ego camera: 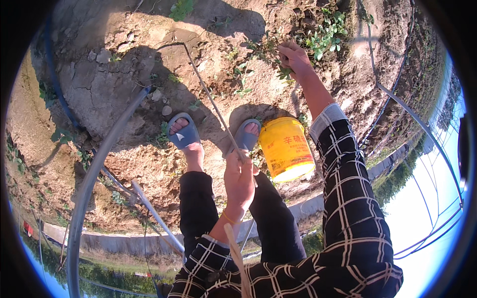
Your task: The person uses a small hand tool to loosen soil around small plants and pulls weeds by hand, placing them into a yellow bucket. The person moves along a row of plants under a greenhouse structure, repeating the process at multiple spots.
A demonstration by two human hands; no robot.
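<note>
My left hand [239, 184] is closed round a thin wooden stick [208, 93], whose bent upper end lies over the soil beyond my feet. Out to the right, my right hand [294, 61] reaches down to the ground with its fingers curled on some small weeds [285, 70]; the fingertips are partly hidden. Leafy green plants [329, 37] grow just right of that hand. A yellow plastic bucket [287, 149] bearing red writing stands beside my right foot, its inside not visible. I wear grey-blue slide sandals [183, 131] on dry, cracked soil.
A curved metal pipe [95, 167] rises on the left, and another curved pipe [421, 124] stands at the right. A dark hose [56, 80] runs along the soil at the left. Behind my legs is a low concrete edge [111, 242]. A light rope [238, 257] hangs near my chest.
</note>
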